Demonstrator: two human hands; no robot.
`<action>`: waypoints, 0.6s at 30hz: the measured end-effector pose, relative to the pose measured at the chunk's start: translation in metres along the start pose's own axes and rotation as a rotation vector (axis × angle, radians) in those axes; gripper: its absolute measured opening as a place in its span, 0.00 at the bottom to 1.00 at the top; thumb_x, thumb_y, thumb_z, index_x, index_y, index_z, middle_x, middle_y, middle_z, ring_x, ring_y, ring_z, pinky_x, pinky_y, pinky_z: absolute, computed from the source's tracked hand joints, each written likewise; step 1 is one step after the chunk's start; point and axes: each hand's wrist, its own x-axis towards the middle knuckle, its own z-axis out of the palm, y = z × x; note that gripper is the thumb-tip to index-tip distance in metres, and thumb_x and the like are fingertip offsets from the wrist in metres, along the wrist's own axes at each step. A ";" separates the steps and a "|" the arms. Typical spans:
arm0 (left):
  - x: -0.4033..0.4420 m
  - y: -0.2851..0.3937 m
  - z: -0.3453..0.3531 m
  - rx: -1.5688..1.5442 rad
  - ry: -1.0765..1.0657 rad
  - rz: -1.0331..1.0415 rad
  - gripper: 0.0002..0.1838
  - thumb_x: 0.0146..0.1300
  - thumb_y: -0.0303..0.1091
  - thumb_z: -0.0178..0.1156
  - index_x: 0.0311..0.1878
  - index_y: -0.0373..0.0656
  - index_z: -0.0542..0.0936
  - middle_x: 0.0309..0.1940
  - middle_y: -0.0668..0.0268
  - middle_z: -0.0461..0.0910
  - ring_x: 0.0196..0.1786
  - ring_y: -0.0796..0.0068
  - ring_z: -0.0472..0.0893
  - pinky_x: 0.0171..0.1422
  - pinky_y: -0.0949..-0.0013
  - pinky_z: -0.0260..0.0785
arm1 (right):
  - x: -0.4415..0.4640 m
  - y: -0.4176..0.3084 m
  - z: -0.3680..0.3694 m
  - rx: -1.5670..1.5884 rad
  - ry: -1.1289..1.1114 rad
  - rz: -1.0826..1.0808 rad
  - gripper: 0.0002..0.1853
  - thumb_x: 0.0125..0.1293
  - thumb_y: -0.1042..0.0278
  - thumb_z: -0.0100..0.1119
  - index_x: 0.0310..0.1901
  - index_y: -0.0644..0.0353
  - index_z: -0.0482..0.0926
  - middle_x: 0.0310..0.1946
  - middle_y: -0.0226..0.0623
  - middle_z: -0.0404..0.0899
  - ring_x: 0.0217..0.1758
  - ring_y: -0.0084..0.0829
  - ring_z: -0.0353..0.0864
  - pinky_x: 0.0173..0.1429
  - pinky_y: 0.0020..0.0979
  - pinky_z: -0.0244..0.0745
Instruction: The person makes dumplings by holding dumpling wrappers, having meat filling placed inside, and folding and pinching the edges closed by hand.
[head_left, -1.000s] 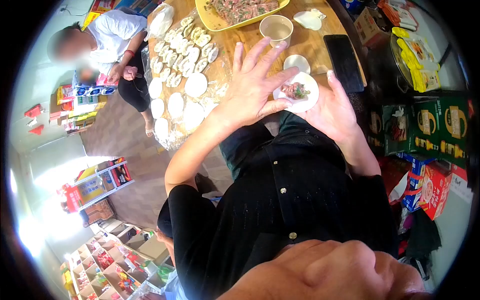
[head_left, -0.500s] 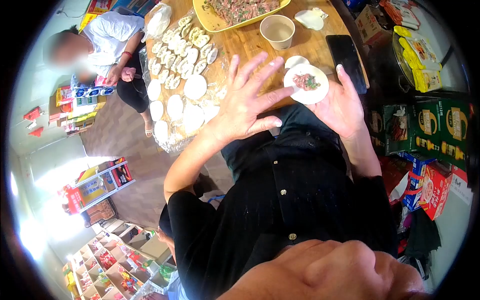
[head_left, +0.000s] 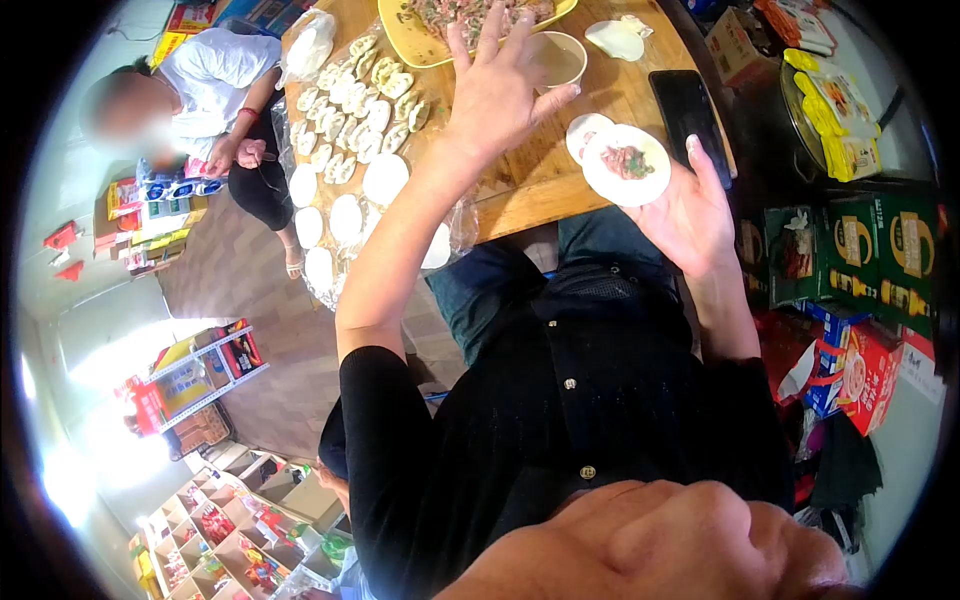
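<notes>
Across the wooden table (head_left: 520, 215), seen from the head view, I'm watching the person's left hand (head_left: 487, 105) reach palm down towards the yellow tray (head_left: 415, 58) of minced meat (head_left: 440, 18). Its fingers are spread wide, the tips up by the tray's edge, the thumb out beside the paper-coloured cup (head_left: 557, 62).

The right hand (head_left: 690, 225) lies palm up near the table's edge, carrying a round dough wrapper (head_left: 622, 188) on its fingers. The thumb stands up, apart from the wrapper; what the fingers do beneath it I cannot tell. A small heap of meat and green bits (head_left: 628, 162) sits in the wrapper's middle, and the wrapper partly covers another pale round (head_left: 582, 138).

A dark phone (head_left: 685, 108) lies just beyond the thumb. Over on the person's left, folded dumplings (head_left: 355, 105) cluster above several flat rounds (head_left: 385, 178), near a second person in a white shirt (head_left: 222, 75).
</notes>
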 end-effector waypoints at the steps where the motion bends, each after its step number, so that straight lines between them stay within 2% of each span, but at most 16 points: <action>1: 0.001 -0.001 0.001 0.044 0.046 0.020 0.29 0.62 0.60 0.56 0.54 0.45 0.82 0.74 0.54 0.53 0.76 0.43 0.47 0.74 0.32 0.32 | 0.000 0.000 0.000 -0.047 0.005 -0.010 0.37 0.75 0.44 0.39 0.70 0.73 0.54 0.71 0.51 0.59 0.75 0.40 0.57 0.79 0.42 0.48; 2: 0.000 -0.001 0.001 0.043 0.046 0.019 0.29 0.62 0.60 0.56 0.54 0.45 0.82 0.74 0.54 0.53 0.76 0.43 0.47 0.74 0.32 0.32 | 0.000 -0.001 0.000 -0.048 0.006 -0.010 0.37 0.75 0.44 0.39 0.70 0.73 0.54 0.71 0.51 0.59 0.75 0.40 0.57 0.79 0.42 0.48; 4: 0.000 0.011 -0.021 0.002 0.262 -0.004 0.24 0.63 0.54 0.58 0.47 0.42 0.84 0.64 0.48 0.70 0.68 0.47 0.66 0.70 0.38 0.52 | 0.001 -0.002 0.000 -0.045 0.020 -0.016 0.36 0.75 0.45 0.38 0.69 0.73 0.55 0.71 0.51 0.59 0.75 0.40 0.57 0.79 0.41 0.48; 5: -0.008 0.012 -0.023 0.001 0.262 -0.001 0.24 0.63 0.54 0.58 0.47 0.42 0.84 0.64 0.48 0.70 0.68 0.47 0.66 0.70 0.38 0.52 | 0.002 -0.002 0.000 -0.044 0.020 -0.019 0.36 0.75 0.45 0.38 0.69 0.73 0.55 0.71 0.51 0.59 0.75 0.40 0.57 0.79 0.41 0.48; 7: -0.027 0.015 -0.028 -0.159 0.204 0.100 0.28 0.64 0.62 0.50 0.57 0.55 0.81 0.72 0.53 0.59 0.75 0.44 0.51 0.75 0.36 0.35 | 0.003 -0.003 0.000 -0.021 -0.007 -0.004 0.35 0.76 0.45 0.38 0.69 0.71 0.56 0.70 0.50 0.61 0.74 0.39 0.59 0.78 0.41 0.50; 9: -0.046 0.037 -0.038 -0.218 0.176 0.141 0.29 0.64 0.65 0.48 0.57 0.57 0.82 0.72 0.54 0.59 0.75 0.46 0.51 0.75 0.35 0.33 | 0.007 -0.003 -0.007 -0.018 -0.044 -0.008 0.35 0.76 0.45 0.38 0.69 0.70 0.57 0.69 0.48 0.62 0.73 0.38 0.60 0.77 0.41 0.51; 11: -0.062 0.057 -0.040 -0.364 0.095 0.301 0.28 0.61 0.64 0.54 0.55 0.58 0.81 0.71 0.57 0.60 0.75 0.46 0.52 0.73 0.30 0.31 | 0.008 -0.001 -0.008 -0.017 -0.084 -0.004 0.34 0.76 0.45 0.37 0.69 0.68 0.58 0.68 0.47 0.64 0.72 0.37 0.62 0.77 0.41 0.53; 15: -0.078 0.071 -0.036 -0.310 0.004 0.301 0.30 0.60 0.66 0.54 0.56 0.57 0.81 0.73 0.62 0.60 0.77 0.54 0.51 0.74 0.31 0.26 | 0.008 0.004 -0.004 -0.017 -0.080 0.004 0.35 0.76 0.45 0.38 0.70 0.70 0.54 0.69 0.49 0.62 0.73 0.40 0.60 0.77 0.41 0.51; 17: -0.080 0.068 -0.038 -0.273 -0.005 0.287 0.29 0.61 0.65 0.53 0.56 0.58 0.81 0.72 0.62 0.61 0.77 0.55 0.52 0.75 0.31 0.24 | 0.009 0.004 -0.007 0.056 -0.245 0.079 0.36 0.76 0.45 0.38 0.70 0.70 0.54 0.69 0.49 0.62 0.73 0.41 0.60 0.77 0.42 0.51; 18: -0.082 0.066 -0.038 -0.273 -0.003 0.285 0.29 0.61 0.65 0.53 0.56 0.58 0.81 0.72 0.62 0.61 0.77 0.55 0.52 0.75 0.31 0.24 | 0.008 0.005 -0.005 0.054 -0.245 0.081 0.36 0.76 0.45 0.38 0.70 0.70 0.54 0.69 0.49 0.62 0.73 0.41 0.60 0.77 0.42 0.51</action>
